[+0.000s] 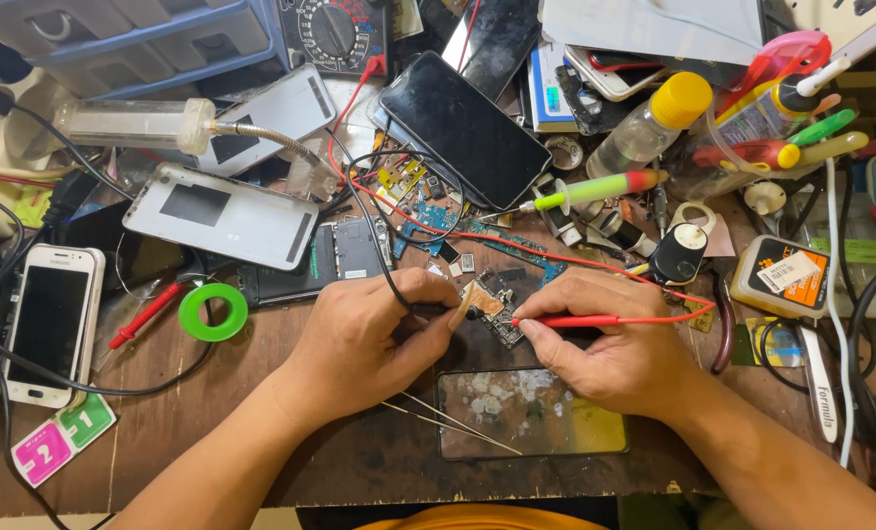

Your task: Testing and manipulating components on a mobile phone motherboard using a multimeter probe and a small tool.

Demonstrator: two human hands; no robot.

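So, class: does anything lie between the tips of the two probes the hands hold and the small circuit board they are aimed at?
Nothing visible does. The right hand holds the red probe with its tip at the small circuit board, and the left hand brings the black probe to the board's left edge. No wire or tool lies between them.

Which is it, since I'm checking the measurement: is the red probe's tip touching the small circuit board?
Touching. The head view shows the right hand holding the red probe, its tip meeting the small circuit board with no visible gap.
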